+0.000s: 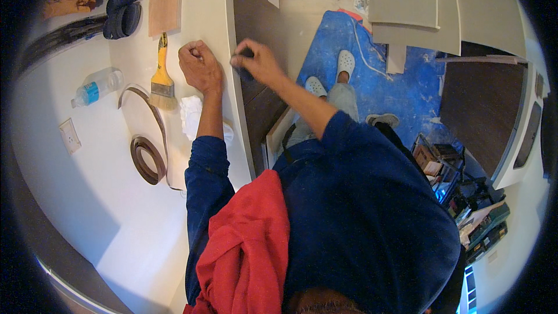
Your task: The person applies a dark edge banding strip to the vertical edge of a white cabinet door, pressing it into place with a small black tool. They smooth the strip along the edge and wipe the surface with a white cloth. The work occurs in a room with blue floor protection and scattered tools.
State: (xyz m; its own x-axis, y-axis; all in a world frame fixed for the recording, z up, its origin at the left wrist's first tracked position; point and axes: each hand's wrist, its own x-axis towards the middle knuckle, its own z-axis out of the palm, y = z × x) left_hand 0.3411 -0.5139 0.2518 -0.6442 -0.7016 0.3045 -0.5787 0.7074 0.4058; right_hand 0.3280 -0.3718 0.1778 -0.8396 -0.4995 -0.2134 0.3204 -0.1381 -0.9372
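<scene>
A person in a navy long-sleeved top (360, 209) fills the view from three o'clock to seven, twelve being the top edge. The pale surface (210, 6) runs down the left side, its long edge passing close to both hands. A blue floor covering (372, 99) lies at two o'clock, with the person's white clogs (346, 63) near its left edge. A red cloth (250, 215) hangs over the left shoulder, between six and seven o'clock. On the surface, a wooden board (165, 0) lies near eleven o'clock and a coil of brown strip (137, 161) at nine, its loose end arcing upward. A brush (162, 72) with a yellow handle sits at ten, and crumpled white material (190, 117) between nine and ten, beside the left forearm. The left hand (201, 68), between ten and eleven, has its fingers curled together; whether they pinch anything cannot be told. The right hand (260, 63), between eleven and twelve, has its fingers closed around a small dark object (244, 74) at eleven, beside the surface's edge; whether it touches that edge is unclear.
</scene>
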